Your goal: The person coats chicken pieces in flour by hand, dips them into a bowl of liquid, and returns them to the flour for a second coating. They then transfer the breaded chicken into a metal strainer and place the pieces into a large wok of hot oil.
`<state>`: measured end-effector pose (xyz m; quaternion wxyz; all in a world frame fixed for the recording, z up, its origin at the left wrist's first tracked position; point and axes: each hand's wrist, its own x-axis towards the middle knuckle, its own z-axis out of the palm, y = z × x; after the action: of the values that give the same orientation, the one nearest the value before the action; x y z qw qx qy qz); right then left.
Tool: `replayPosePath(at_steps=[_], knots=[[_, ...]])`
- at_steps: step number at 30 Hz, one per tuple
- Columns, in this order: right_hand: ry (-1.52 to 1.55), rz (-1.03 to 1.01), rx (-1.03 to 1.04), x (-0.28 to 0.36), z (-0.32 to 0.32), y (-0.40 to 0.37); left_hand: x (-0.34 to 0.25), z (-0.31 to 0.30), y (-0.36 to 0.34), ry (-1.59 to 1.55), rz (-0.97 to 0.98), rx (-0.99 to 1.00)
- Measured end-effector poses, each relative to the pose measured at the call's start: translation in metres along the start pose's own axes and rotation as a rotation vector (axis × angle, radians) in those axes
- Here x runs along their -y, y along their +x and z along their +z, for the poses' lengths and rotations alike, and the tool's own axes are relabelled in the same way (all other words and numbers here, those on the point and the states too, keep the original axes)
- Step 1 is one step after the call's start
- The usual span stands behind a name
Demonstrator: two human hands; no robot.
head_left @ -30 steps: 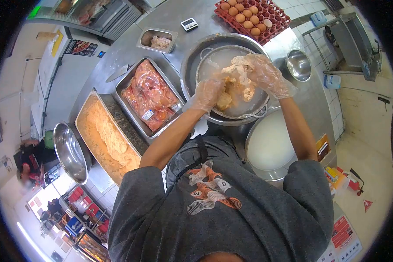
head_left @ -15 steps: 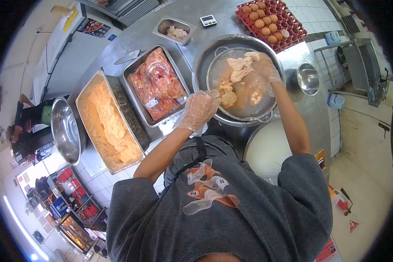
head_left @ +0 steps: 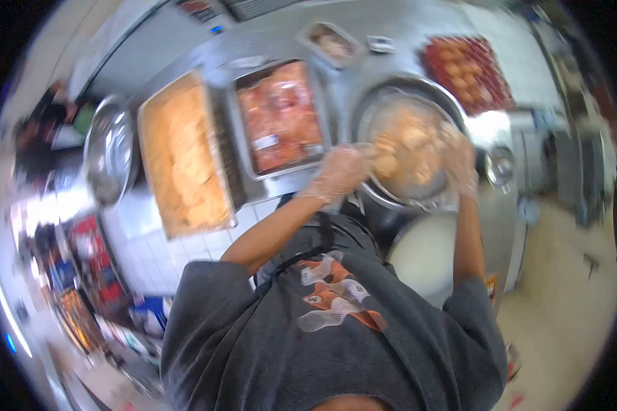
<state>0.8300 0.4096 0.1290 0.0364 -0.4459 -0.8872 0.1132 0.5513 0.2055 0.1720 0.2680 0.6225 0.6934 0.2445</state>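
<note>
The whole head view is smeared by motion. A round metal bowl [head_left: 365, 113] holds pale, coated chicken pieces [head_left: 415, 140]. My left hand [head_left: 339, 171], in a clear plastic glove, is at the bowl's near left rim, and its fingers seem closed on a coated chicken piece [head_left: 385, 159]. My gloved right hand [head_left: 463, 164] is at the bowl's right rim, over the chicken. The blur hides whether it grips anything.
Left of the bowl stands a steel tray [head_left: 236, 130] of raw pink chicken, then a long tray of orange breading [head_left: 182, 151] and an empty steel bowl [head_left: 110, 157]. A red egg tray [head_left: 469, 72] lies behind, and a basin of white liquid [head_left: 425, 253] stands close to my body.
The camera has swung, so the counter has shifted right and blurred. My right hand has dropped from the bowl's far side to its right rim. My left hand stays at the left rim.
</note>
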Motion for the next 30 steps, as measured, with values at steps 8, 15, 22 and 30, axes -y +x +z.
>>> replayPosePath(at_steps=[8,15,22,30], knots=[[1.194,-0.012,-0.020,0.148,-0.075,0.011,0.010,-0.056,-0.022,-1.054,-0.138,-0.404],[1.413,0.019,0.418,0.375,-0.036,0.004,0.131,-0.174,-0.181,-0.478,-0.552,-0.812],[0.577,-0.483,0.453,0.607,0.070,0.027,0.311,-0.159,-0.317,0.549,-1.044,-0.321],[-0.050,-0.370,0.218,0.613,0.298,0.101,0.349,-0.165,-0.351,0.290,-0.973,0.066]])
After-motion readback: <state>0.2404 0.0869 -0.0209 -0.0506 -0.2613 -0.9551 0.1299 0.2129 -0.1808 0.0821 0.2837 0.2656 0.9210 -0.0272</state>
